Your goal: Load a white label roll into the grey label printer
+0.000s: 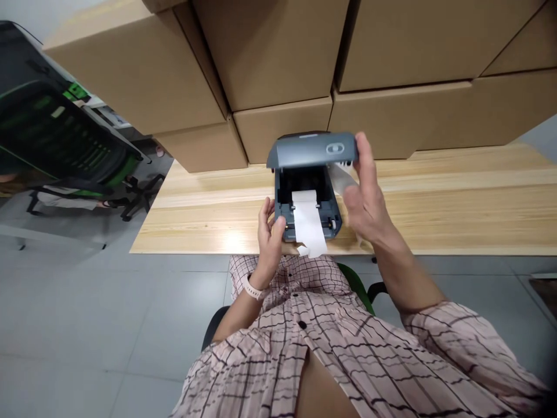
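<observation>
A dark grey label printer (281,223) sits near the front edge of the wooden table, its lid (304,152) raised. From the roll inside, a white paper strip (310,223) runs forward and hangs past the printer's front, its end torn. My left hand (268,235) grips the front left corner of the printer, thumb on top. My right hand (366,197) has its fingers on the lid's right edge. Beside that hand, right of the printer, is another pale strip (342,179), partly hidden and blurred; whether the hand holds it is unclear.
Stacked cardboard boxes (278,52) line the back of the wooden table (456,203), right behind the printer. A black and green office chair (65,139) stands on the floor at the left, with part of a person near it. The table's front edge runs close to my lap.
</observation>
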A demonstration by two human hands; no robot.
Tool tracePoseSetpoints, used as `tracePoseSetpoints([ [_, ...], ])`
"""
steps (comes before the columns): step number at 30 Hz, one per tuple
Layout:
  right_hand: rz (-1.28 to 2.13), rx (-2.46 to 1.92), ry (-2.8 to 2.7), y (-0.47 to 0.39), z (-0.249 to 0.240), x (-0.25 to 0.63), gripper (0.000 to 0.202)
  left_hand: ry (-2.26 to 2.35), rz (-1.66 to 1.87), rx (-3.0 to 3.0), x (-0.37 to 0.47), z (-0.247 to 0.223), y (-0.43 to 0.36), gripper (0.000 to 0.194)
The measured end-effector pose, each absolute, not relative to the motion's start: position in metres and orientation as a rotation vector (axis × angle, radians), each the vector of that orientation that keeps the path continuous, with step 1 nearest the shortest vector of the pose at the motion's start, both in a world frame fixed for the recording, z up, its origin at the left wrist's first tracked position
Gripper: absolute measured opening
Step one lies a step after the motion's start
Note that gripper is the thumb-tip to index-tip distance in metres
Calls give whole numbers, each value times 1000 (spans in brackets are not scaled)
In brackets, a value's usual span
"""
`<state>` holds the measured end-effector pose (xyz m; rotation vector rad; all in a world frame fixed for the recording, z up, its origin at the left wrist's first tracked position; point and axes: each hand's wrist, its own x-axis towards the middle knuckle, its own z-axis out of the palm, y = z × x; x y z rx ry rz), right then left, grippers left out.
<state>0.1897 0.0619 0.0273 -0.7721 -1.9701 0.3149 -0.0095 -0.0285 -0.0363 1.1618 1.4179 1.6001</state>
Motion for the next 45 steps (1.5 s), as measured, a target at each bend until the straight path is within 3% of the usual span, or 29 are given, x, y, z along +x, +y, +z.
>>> tracePoseSetpoints([
  [4, 122, -861, -1913, 111, 58, 173, 73, 1497, 1591, 1128, -31, -35, 15, 59],
  [11, 211, -850, -1824, 170, 95, 149, 59, 1594, 1411, 1276, -43, -22, 53, 53],
  [16, 73, -817, -1870, 168, 92, 154, 57, 1700, 1398, 1392, -37, -22, 52, 55],
  [19, -49, -776, -1891, 150, 77, 160, 37, 1736, 1363, 1389, -37, -21, 53, 56],
  [24, 492, -759, -2588, 137, 54, 160, 17, 1770, 1360, 1430, -37, -17, 54, 54],
  [30, 652, -701, -2910, 147, 49, 145, 19, 1815, 1319, 1450, -38, -15, 53, 53],
  [35, 974, -610, -2890, 153, 55, 145, 33, 1810, 1241, 1614, -49, -16, 54, 77],
  [41, 1463, -265, -2363, 141, 70, 223, 69, 1832, 1273, 1615, -47, -21, 50, 76],
  [45, 1289, -458, -1892, 134, 42, 313, 54, 1791, 1349, 1541, -41, -23, 47, 68],
])
